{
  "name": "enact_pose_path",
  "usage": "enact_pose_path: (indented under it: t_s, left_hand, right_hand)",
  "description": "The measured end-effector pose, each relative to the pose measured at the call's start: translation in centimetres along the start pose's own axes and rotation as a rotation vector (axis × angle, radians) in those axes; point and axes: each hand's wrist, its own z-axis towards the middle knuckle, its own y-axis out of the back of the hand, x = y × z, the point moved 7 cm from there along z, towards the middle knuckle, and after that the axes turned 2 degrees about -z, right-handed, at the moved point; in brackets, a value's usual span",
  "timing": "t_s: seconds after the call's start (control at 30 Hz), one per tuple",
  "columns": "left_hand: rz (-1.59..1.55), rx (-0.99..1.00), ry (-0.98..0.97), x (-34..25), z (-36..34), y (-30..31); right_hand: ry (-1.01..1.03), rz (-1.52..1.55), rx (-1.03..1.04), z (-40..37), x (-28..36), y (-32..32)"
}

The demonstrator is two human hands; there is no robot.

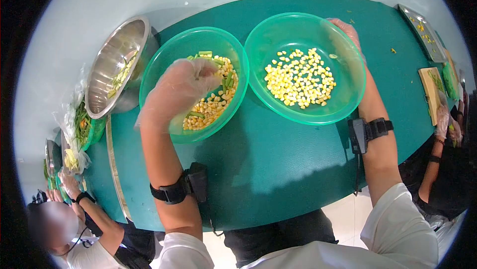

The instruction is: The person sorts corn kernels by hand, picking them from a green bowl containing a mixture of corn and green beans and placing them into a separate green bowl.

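Observation:
Two translucent green plastic bowls stand side by side. In the left bowl (161,53) lie corn kernels (214,107) mixed with cut green bean pieces (229,80). My left hand (186,85), in a clear plastic glove, is over this bowl with its fingers curled together; what they hold, if anything, is hidden. The right bowl (307,23) has only loose yellow corn kernels (300,77) on its bottom, with a paler bit near the side. Around its far right rim my gloved right hand (348,31) is closed, its fingers partly behind the wall.
A tilted steel bowl (104,65) with cut pale green pieces stands at left, near bagged greens (82,122). At far right are a metal tray (422,30) with yellow bits and a cutting board (431,87). Co-workers' hands are at both sides of the green table (278,164).

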Motion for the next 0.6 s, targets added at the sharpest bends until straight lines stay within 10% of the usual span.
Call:
enact_pose_path:
  t_s: [0.23,0.6]
  left_hand:
    - [0.204,0.232,0.069,0.0,-0.6,-2.1]
    - [0.345,-0.082,-0.046,2.9,1.0,-1.0]
  right_hand:
    - [-0.066,0.167,-0.023,0.4,-0.7,0.1]
    - [-0.049,0.154,-0.034,0.7,-0.8,0.5]
